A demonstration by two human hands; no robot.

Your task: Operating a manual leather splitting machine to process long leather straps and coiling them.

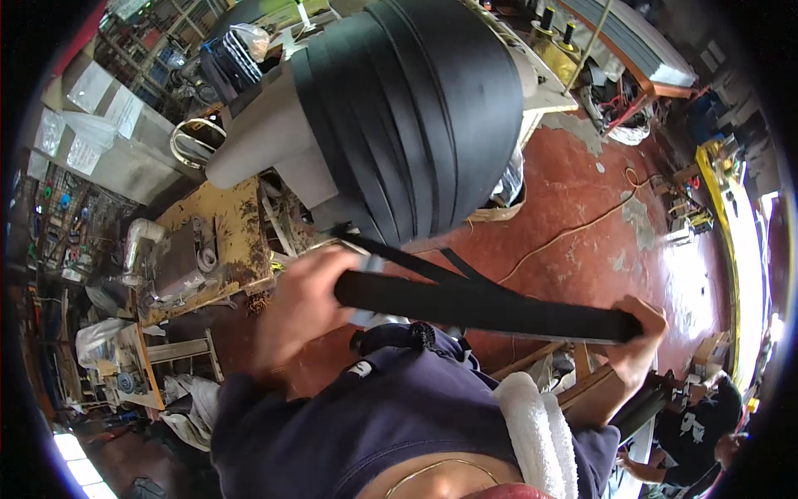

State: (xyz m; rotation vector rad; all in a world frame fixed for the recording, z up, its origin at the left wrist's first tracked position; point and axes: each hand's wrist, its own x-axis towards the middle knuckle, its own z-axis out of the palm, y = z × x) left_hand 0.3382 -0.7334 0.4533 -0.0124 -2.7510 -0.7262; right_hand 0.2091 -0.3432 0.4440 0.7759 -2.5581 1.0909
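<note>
A wide black strip (490,308), perhaps leather or a similar sheet material, stretches across in front of my body. My left hand (312,287) is closed on its left end and somewhat blurred by motion. At the other end, my right hand (642,328) grips the strip with the fingers wrapped around it. A thinner black band (399,256) runs from near my left hand and meets the strip. Beyond my hands, several long black strips (399,125) hang draped over a grey covered support (266,137).
To the left stands a worn yellow worktable (224,218) with a metal pipe (140,245). A cable (565,226) snakes over the red floor. A white towel (536,432) hangs on my shoulder. At the lower right is another person (698,428); shelving with sheets (632,41) stands at the upper right.
</note>
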